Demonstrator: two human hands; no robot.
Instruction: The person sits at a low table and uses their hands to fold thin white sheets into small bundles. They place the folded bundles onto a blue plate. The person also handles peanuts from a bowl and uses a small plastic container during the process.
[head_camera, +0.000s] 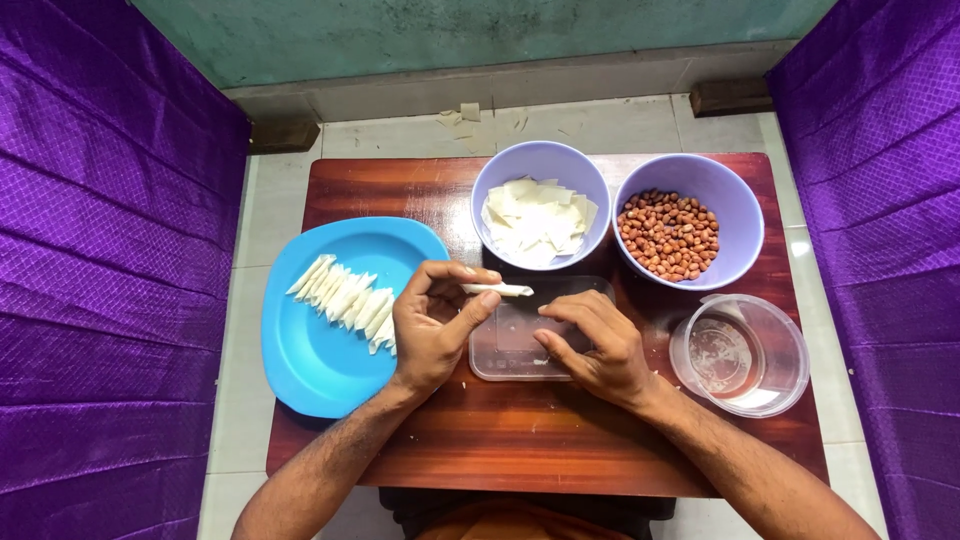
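Note:
My left hand (432, 325) pinches a thin white rolled wrapper (500, 290) between thumb and fingers, holding it level just above the far edge of a clear flat plastic lid (500, 362). My right hand (590, 345) rests palm down on that lid, fingers bent, holding nothing. To the left, a blue plate (310, 350) carries a row of several finished white rolls (345, 297). Behind the hands, one lavender bowl (540, 165) holds flat white wrapper squares and another lavender bowl (735, 210) holds brown peanuts (668, 235).
A small round clear container (745, 352) with water stands at the right on the brown wooden table (560, 450). Purple quilted cloth walls close in on both sides. Scraps of wrapper lie on the tiled floor beyond the table.

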